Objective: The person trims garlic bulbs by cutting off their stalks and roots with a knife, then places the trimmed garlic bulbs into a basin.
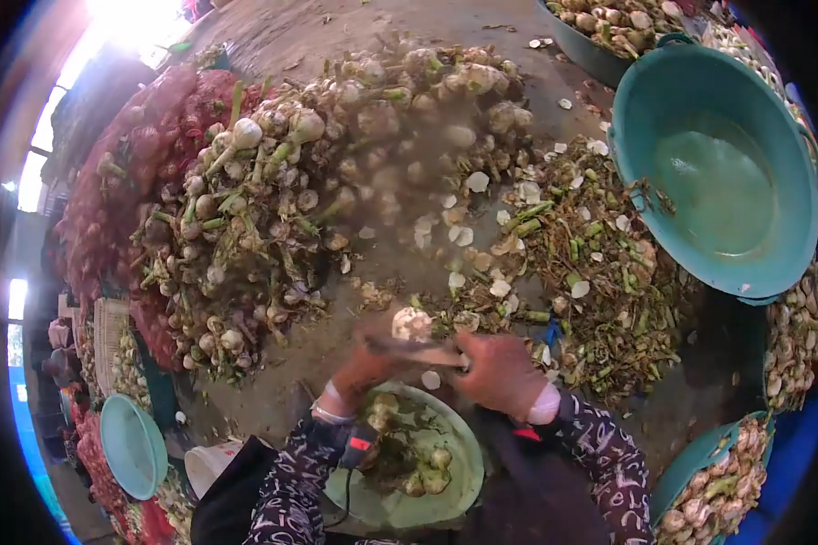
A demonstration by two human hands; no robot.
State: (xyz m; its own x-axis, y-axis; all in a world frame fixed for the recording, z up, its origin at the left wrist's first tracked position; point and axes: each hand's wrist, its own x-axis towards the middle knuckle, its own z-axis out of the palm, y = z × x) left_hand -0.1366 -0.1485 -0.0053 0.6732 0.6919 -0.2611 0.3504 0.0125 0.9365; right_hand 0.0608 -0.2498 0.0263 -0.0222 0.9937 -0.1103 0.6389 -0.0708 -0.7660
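Note:
My right hand (502,374) is closed round the handle of a knife (427,352), whose blade points left toward my other hand. My left hand (362,368) is curled at a garlic bulb (413,324), just above the blade; motion blur softens its fingers. Below both hands, a pale green basin (468,454) in my lap has a few garlic bulbs with roots and stalks (413,468) in it. Beyond my hands, the ground bears cut stalks and roots (600,263) and a large heap of untrimmed garlic (264,200).
A big teal tub (623,136) is tilted at the upper right. Red mesh sacks of garlic (109,200) line the left side. A small teal basin (109,436) stands at lower left, and a tub of trimmed garlic (718,495) at lower right.

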